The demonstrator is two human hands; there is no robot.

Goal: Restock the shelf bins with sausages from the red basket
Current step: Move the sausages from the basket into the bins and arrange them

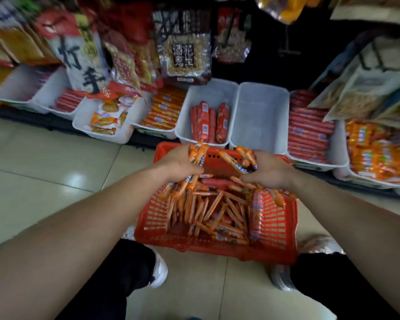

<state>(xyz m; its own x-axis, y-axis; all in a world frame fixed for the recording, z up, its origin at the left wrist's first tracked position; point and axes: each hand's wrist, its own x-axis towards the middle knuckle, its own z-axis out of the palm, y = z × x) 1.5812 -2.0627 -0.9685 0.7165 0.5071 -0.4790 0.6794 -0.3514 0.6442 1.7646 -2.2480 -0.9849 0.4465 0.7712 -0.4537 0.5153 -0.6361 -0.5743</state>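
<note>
A red basket (276, 227) stands on the floor between my feet, holding many thin orange sausages (211, 210) and a few thicker red ones. My left hand (179, 162) grips a bunch of orange sausages (198, 154) above the basket's far end. My right hand (269, 169) grips another bunch of orange sausages (243, 159) beside it. Just beyond the basket are white shelf bins: one with thick red sausages (209, 122) and an empty bin (260, 116) to its right.
More white bins line the low shelf: orange sausages (165, 109) at centre left, red sausages (308, 130) at right, orange packs (376, 151) at far right, biscuits (105, 120) at left. Snack bags (184, 46) hang above. Tiled floor (44, 158) lies left.
</note>
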